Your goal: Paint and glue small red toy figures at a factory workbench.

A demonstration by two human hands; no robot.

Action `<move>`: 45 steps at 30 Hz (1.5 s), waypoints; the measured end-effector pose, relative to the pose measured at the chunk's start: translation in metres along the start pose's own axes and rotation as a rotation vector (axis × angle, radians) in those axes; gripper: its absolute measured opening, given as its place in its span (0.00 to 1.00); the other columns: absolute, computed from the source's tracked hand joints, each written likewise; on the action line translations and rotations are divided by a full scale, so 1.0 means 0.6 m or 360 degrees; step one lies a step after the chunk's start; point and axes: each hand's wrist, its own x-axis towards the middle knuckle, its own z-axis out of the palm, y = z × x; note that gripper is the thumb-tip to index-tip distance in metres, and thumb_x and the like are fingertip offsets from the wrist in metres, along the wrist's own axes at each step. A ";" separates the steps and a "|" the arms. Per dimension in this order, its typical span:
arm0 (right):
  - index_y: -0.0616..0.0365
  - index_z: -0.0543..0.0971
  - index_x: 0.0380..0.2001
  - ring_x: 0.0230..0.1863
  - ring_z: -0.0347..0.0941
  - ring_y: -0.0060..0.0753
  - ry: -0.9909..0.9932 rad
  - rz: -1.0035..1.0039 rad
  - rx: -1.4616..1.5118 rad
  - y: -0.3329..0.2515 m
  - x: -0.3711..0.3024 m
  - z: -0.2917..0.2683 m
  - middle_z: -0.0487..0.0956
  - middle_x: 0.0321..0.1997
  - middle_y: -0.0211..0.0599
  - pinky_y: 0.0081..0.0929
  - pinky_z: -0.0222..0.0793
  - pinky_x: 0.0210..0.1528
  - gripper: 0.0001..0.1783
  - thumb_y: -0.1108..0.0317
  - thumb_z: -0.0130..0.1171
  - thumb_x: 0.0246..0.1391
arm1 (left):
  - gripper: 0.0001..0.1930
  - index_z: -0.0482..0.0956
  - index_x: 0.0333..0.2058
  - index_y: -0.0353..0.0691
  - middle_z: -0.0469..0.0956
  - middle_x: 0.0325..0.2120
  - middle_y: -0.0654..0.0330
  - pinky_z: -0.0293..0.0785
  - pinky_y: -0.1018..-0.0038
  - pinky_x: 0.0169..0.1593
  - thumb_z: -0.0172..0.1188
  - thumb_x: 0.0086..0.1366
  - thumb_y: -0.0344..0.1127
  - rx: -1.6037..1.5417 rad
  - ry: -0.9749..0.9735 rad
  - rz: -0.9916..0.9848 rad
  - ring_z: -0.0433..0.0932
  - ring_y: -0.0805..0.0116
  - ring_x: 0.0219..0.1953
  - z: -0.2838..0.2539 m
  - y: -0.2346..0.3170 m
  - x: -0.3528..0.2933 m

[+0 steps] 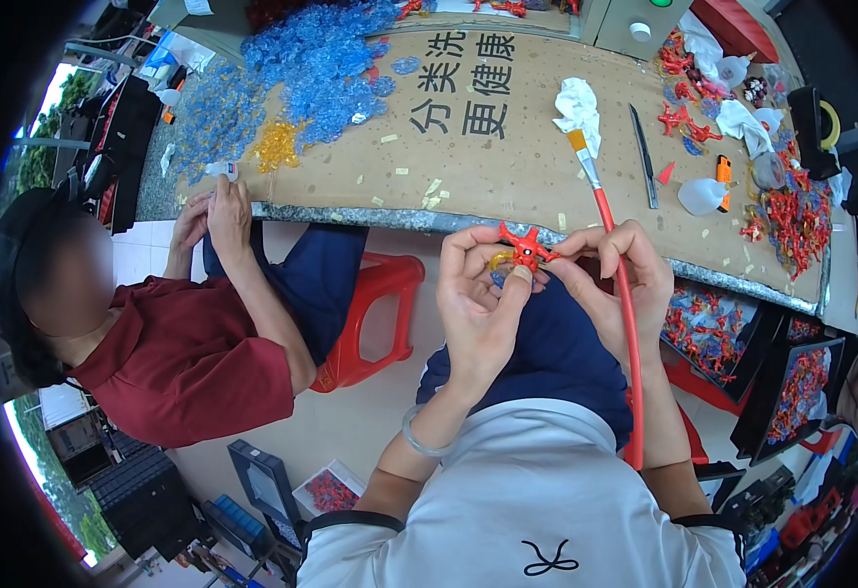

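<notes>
My left hand (483, 309) pinches a small red plastic toy figure (524, 247) with several limbs, just in front of the table edge. Bits of yellow and blue plastic show between that hand's fingers. My right hand (635, 279) is closed, its thumb and fingertip at the right limb of the figure. A long red-handled paintbrush (621, 274) is tucked through the same hand, its yellowish bristles pointing away over the table. Beyond the bristles lies a crumpled white tissue (578, 108). A black pen-like tool (643, 157) rests to the right of the brush.
Cardboard (351, 181) covers the table. Blue translucent pieces (321, 69) and a yellow pile (278, 145) lie far left; red and blue figures (791, 220) and a squeeze bottle (701, 196) lie right. A co-worker (184, 343) sits left near a red stool (380, 304). Trays (708, 328) stand lower right.
</notes>
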 end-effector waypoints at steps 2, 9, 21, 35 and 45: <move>0.57 0.60 0.22 0.31 0.77 0.24 0.0034 0.0055 0.0112 0.001 0.001 0.003 0.78 0.32 0.47 0.21 0.76 0.32 0.19 0.85 0.61 0.46 | 0.17 0.60 0.46 0.32 0.75 0.33 0.52 0.77 0.78 0.35 0.50 0.58 0.16 -0.0024 -0.0035 -0.0042 0.78 0.70 0.31 -0.005 -0.001 0.001; 0.56 0.62 0.23 0.35 0.77 0.27 0.0022 0.0419 0.0571 0.027 0.013 -0.019 0.78 0.33 0.49 0.23 0.75 0.39 0.15 0.83 0.57 0.50 | 0.16 0.62 0.47 0.30 0.77 0.34 0.49 0.75 0.75 0.32 0.47 0.59 0.19 -0.0206 -0.0130 -0.0266 0.78 0.66 0.29 -0.013 0.007 0.003; 0.57 0.60 0.23 0.35 0.77 0.26 -0.0018 0.0092 0.0269 0.016 -0.001 -0.003 0.78 0.36 0.50 0.23 0.77 0.34 0.20 0.84 0.63 0.44 | 0.16 0.61 0.48 0.30 0.76 0.36 0.50 0.75 0.75 0.33 0.45 0.60 0.20 -0.0131 -0.0117 -0.0273 0.78 0.66 0.33 -0.012 0.000 0.007; 0.55 0.62 0.23 0.36 0.77 0.25 -0.0007 0.0460 0.0519 0.025 0.009 -0.015 0.79 0.37 0.50 0.22 0.74 0.39 0.15 0.76 0.59 0.52 | 0.19 0.61 0.47 0.31 0.75 0.34 0.52 0.74 0.75 0.34 0.49 0.56 0.16 0.0107 -0.0149 -0.0133 0.77 0.69 0.32 -0.006 0.005 0.000; 0.55 0.62 0.22 0.40 0.76 0.26 -0.0165 0.0456 0.0469 0.026 0.007 -0.020 0.79 0.34 0.47 0.23 0.74 0.42 0.17 0.77 0.62 0.50 | 0.27 0.63 0.48 0.35 0.76 0.27 0.57 0.72 0.79 0.31 0.61 0.49 0.19 0.1218 -0.0055 0.0611 0.73 0.74 0.26 -0.003 -0.015 -0.012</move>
